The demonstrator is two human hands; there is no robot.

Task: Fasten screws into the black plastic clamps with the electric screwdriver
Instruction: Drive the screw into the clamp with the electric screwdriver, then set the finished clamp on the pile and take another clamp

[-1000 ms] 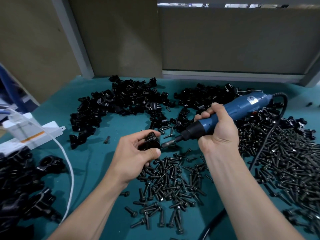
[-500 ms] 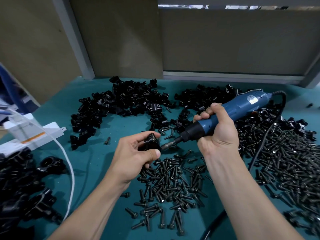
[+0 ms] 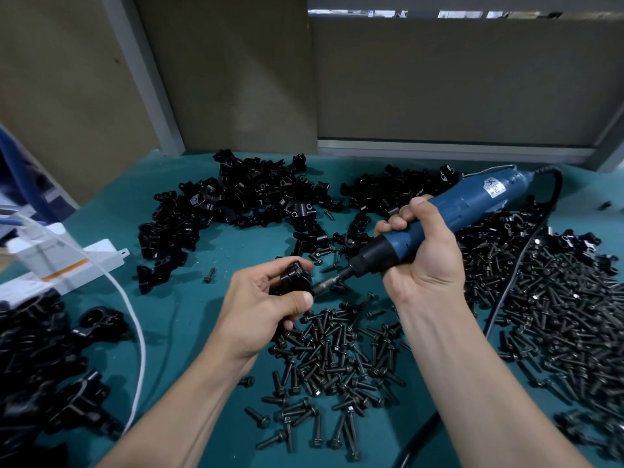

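I see a teal table (image 3: 209, 332) against beige wall panels (image 3: 456, 82). Heaped clamps (image 3: 236, 204) and loose screws (image 3: 557, 315) are too many to count. The right hand (image 3: 425, 258) grips one blue screwdriver (image 3: 472, 207), its bit meeting the single clamp (image 3: 293, 276) pinched in the left hand (image 3: 260, 305).

Black clamp (image 3: 293, 278) meets blue screwdriver (image 3: 472, 211) bit above scattered screws (image 3: 334, 359).

Teal bench surface (image 3: 189, 319). White box with orange stripe (image 3: 101, 255) at left edge; white cable (image 3: 144, 346) curves over it. Brown panels (image 3: 236, 79) behind, grey post (image 3: 147, 79) between.
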